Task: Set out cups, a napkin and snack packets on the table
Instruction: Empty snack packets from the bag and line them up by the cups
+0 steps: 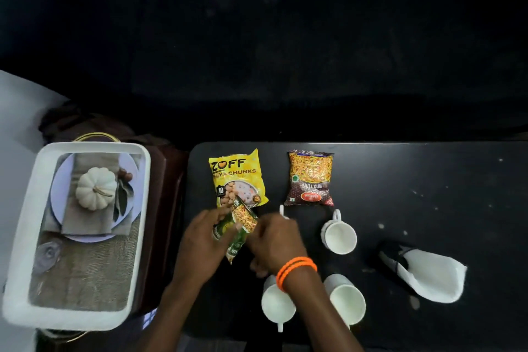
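Both hands hold a green snack packet (241,230) just above the black table (428,180): my left hand (204,240) grips its left side, my right hand (274,240), with orange bangles at the wrist, grips its right side. Behind it lie a yellow soya chunks packet (237,177) and a brown mixture packet (311,178). White cups stand at the middle right (340,236), front centre (278,304) and front right (347,301); another cup's handle (281,210) peeks from behind my right hand. A white napkin (431,276) lies at the right in a dark holder.
A white tray (17,280) with a printed pumpkin picture on its base rests on a brown stand to the left of the table. Beyond the table's far edge everything is dark.
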A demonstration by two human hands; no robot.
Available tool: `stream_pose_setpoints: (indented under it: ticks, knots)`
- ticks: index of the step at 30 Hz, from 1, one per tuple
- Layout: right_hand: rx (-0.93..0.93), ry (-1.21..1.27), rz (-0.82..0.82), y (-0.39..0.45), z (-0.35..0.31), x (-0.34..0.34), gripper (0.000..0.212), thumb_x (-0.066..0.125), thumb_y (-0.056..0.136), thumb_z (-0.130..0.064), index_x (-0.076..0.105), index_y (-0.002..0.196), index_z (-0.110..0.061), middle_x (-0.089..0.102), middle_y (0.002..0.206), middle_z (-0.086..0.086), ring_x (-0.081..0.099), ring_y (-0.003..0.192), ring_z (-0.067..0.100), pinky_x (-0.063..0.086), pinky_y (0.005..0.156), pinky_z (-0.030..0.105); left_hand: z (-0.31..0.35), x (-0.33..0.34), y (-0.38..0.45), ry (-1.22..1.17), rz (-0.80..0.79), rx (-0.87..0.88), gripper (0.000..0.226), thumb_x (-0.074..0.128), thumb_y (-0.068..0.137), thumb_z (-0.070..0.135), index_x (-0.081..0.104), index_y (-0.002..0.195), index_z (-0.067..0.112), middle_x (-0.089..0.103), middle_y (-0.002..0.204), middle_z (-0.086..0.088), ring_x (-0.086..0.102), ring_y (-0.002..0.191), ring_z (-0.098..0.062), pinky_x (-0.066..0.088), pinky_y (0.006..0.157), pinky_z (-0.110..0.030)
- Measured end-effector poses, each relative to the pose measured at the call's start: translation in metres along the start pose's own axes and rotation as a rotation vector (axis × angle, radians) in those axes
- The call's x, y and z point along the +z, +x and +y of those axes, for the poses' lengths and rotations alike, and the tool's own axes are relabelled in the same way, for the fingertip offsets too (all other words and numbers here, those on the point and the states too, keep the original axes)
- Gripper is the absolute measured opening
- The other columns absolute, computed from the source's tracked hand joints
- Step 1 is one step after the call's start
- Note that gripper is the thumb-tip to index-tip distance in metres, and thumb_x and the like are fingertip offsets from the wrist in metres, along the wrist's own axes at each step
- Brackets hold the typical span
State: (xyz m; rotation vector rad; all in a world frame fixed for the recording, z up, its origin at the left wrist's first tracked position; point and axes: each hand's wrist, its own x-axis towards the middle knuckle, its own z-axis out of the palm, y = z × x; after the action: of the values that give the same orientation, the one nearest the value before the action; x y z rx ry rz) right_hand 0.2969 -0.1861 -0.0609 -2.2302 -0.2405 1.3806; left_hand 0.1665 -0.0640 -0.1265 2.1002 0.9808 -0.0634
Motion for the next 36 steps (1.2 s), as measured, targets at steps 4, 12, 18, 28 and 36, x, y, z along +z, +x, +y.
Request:
stream_pose_setpoints:
  ticks: [4, 12, 18, 28, 36]
  knots:
    - [0.186, -0.006, -0.153, -0.008, 0.018, 0.068, 0.035, 0.063, 0.09, -0.018, 0.062, 0.122, -0.003, 0.07, 0.124, 0.02, 0.069, 0.113, 0.037, 0.059, 0.092, 0.036, -0.027, 0.011, -0.023, 0.012, -0.055, -0.103, 0.056, 0.075, 0.088, 0.051, 0.064, 0.136, 0.026, 0.067, 0.126, 0.005, 0.064, 0.114, -0.014, 0.056, 0.097, -0.039]
    - [0.095, 0.223, 0.158, -0.014, 0.037, 0.113, 0.053, 0.064, 0.091, -0.024, 0.05, 0.143, -0.02, 0.073, 0.124, 0.009, 0.066, 0.116, 0.032, 0.053, 0.096, 0.036, -0.036, 0.022, -0.021, -0.101, -0.058, -0.206, 0.038, 0.074, 0.092, 0.044, 0.072, 0.124, 0.024, 0.069, 0.111, 0.011, 0.067, 0.105, -0.014, 0.055, 0.088, -0.033]
    - [-0.126, 0.415, 0.18, -0.019, 0.029, 0.09, 0.042, 0.072, 0.087, -0.04, 0.067, 0.127, -0.028, 0.076, 0.112, -0.006, 0.07, 0.105, 0.009, 0.056, 0.093, 0.031, -0.024, -0.004, -0.024, -0.5, 0.007, -0.365, 0.027, 0.08, 0.087, 0.023, 0.074, 0.113, 0.02, 0.081, 0.101, -0.001, 0.075, 0.102, -0.018, 0.059, 0.079, -0.02]
    - [-0.226, 0.474, 0.561, -0.003, 0.061, -0.071, 0.027, 0.08, 0.084, -0.041, 0.075, 0.105, -0.025, 0.077, 0.084, -0.004, 0.071, 0.077, 0.012, 0.06, 0.076, 0.037, 0.155, 0.047, 0.032, -0.641, -0.028, -0.159, 0.02, 0.082, 0.086, 0.033, 0.077, 0.101, 0.022, 0.082, 0.093, 0.007, 0.077, 0.085, -0.008, 0.059, 0.07, -0.02]
    - [0.062, 0.074, 0.61, 0.031, 0.151, -0.173, 0.043, 0.079, 0.084, -0.043, 0.072, 0.12, -0.019, 0.078, 0.106, 0.012, 0.073, 0.102, 0.033, 0.054, 0.081, 0.031, 0.222, 0.169, 0.065, -0.046, -0.358, 0.045, 0.03, 0.071, 0.092, 0.041, 0.071, 0.108, 0.016, 0.074, 0.104, -0.004, 0.068, 0.096, -0.025, 0.056, 0.081, -0.036]
